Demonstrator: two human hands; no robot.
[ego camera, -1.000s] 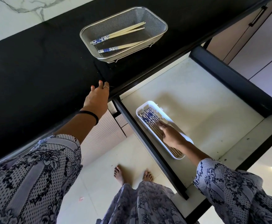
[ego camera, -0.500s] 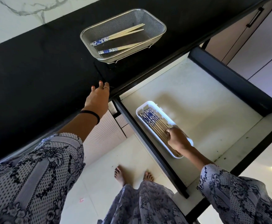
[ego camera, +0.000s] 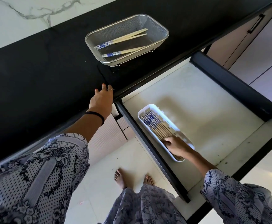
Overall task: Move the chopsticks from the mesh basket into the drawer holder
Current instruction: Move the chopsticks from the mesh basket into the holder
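A steel mesh basket (ego camera: pixel 161 29) stands on the black counter and holds a few chopsticks (ego camera: pixel 125 38) with blue-patterned ends. In the pulled-out drawer lies a white holder (ego camera: pixel 148 107) filled with several chopsticks (ego camera: pixel 154 125) laid side by side. My right hand (ego camera: pixel 176 145) rests on the near end of the chopsticks in the holder, fingers bent down onto them. My left hand (ego camera: pixel 102 101) lies flat on the counter's front edge, fingers spread and holding nothing.
The drawer (ego camera: pixel 213 101) has a pale floor and dark sides. Cabinet doors with a black handle (ego camera: pixel 255 24) are at the upper right. A marble wall (ego camera: pixel 19 15) runs behind the counter (ego camera: pixel 35 70). My bare feet (ego camera: pixel 132 178) stand on a pale tiled floor.
My right hand has slid along the chopsticks in the holder from its far end toward the near end. The left hand and the basket's chopsticks have stayed where they were.
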